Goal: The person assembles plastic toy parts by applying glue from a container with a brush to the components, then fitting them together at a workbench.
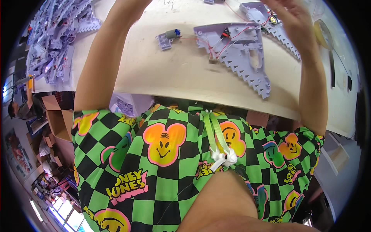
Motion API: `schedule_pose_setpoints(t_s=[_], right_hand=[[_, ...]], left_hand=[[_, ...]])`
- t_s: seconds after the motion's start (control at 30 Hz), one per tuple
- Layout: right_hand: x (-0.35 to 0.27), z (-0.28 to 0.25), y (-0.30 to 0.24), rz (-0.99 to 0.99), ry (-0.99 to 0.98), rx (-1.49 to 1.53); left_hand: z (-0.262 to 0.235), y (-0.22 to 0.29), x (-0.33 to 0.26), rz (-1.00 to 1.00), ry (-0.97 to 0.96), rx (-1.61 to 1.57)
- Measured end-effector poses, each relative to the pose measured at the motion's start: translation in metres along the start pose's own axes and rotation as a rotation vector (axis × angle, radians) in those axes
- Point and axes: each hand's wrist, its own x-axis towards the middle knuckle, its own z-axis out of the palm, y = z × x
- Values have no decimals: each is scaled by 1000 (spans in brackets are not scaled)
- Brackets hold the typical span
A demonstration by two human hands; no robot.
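Observation:
My left arm reaches up over the table, and only the heel of my left hand (136,5) shows; its fingers are cut off by the top edge. Blurred and partly out of the picture, my right hand (290,15) is over a grey saw-shaped plastic shell (284,38) with red wires and a small round part. Whether it touches or grips anything cannot be made out. Between my arms lies another grey saw-shaped shell (247,58) with a toothed edge. A thin red wire joins it to a small motor (172,34) in a grey housing (164,43).
Grey toothed plastic parts (52,42) are heaped at the table's far left. A tape roll (323,34) is at the right. Below the table edge stand a white bin (133,104) and an open cardboard box (60,120). Another person (27,108) is at the left.

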Motion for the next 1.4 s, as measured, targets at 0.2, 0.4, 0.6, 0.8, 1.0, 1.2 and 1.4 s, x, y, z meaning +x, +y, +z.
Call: schedule_pose_setpoints(t_s=[0.2,0.4,0.6,0.8,1.0,1.2,1.4], right_hand=[[-10,31,-28,-246,-278,-183],[-6,50,-25,-375,-273,-331],[-1,59,-17,-443,-272,-436],[4,62,-11,-451,-304,-508],[8,64,-15,-469,-332,-552],[7,64,-26,-506,-383,-584],[11,66,-22,-538,-427,-639]], left_hand=[[2,-39,-78,-59,112,-168],[36,-25,-117,-79,145,-312],[46,-23,-116,-56,156,-339],[44,-30,-113,-14,144,-418],[43,-30,-113,-15,131,-447],[45,-31,-117,-9,124,-483],[43,-34,-115,-38,130,-483]])
